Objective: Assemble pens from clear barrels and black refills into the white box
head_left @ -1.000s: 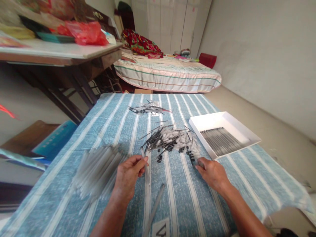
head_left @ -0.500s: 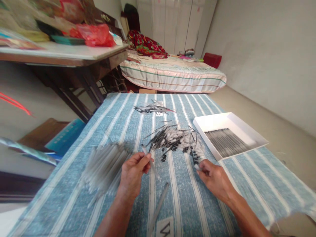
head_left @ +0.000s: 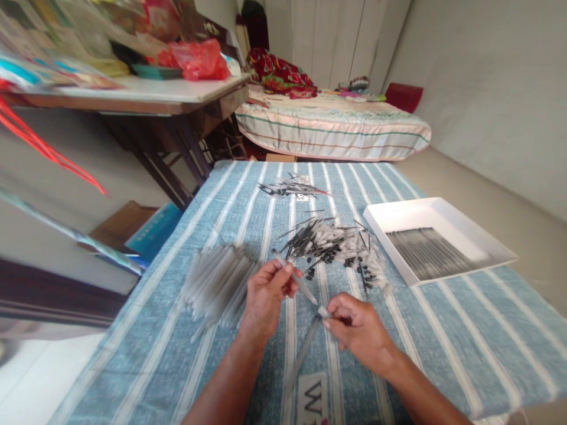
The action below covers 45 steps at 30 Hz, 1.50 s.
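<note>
My left hand (head_left: 270,295) pinches a slim, translucent grey pen (head_left: 303,287), which slants down to the right. Between the thumb and fingers of my right hand (head_left: 358,330) is a small whitish pen cap (head_left: 325,312), close to the pen's lower tip; whether they touch I cannot tell. Beneath the right hand another grey pen (head_left: 301,356) lies on the cloth. Left of my left hand is a blurred bundle of grey pen barrels (head_left: 217,283). Just beyond both hands spreads a pile of white caps and black small parts (head_left: 332,239).
A white open box (head_left: 482,248) with a row of grey pens (head_left: 429,251) stands at the right. Farther back lies a small heap of thin dark pieces (head_left: 292,188). The striped blue cloth (head_left: 146,354) covers the table. A side table (head_left: 212,91) and a bed (head_left: 336,127) stand beyond.
My right hand has come left from the edge of the parts pile, bringing the cap to the pen's tip. The left hand keeps hold of its pen. The view has shifted slightly.
</note>
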{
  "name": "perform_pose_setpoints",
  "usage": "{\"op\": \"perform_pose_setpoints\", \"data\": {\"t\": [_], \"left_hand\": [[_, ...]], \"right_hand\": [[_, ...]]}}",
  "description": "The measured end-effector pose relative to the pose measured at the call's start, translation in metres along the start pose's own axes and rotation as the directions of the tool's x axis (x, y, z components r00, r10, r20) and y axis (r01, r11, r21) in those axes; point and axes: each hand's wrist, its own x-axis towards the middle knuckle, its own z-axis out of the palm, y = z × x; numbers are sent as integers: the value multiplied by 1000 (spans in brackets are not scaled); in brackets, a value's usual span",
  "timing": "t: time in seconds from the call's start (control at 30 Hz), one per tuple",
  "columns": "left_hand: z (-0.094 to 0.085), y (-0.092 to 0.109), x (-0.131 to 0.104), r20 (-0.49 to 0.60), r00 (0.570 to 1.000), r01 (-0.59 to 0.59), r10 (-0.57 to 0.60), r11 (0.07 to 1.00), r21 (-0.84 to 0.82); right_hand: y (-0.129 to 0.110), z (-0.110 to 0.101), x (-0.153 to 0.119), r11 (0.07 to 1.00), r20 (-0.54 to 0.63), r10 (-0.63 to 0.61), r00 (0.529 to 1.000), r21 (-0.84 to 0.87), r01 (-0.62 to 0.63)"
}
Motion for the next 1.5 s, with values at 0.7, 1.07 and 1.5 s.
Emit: {"op": "perform_pose_setpoints", "data": {"t": [0.7,1.07,1.5], "left_hand": [[1,5,-2,30,999,-44,45,998,-37],[1,5,-2,30,999,-28,28,1000,-12],[2,4,-3,27,999,-31,33,998,-53]], "right_hand": [[6,0,-1,968,6,-25,1000,250,23],[14,-7,2,890,-159,70,985,455,10],[13,1,3,687,-6,28,1000,726,-14]]}}
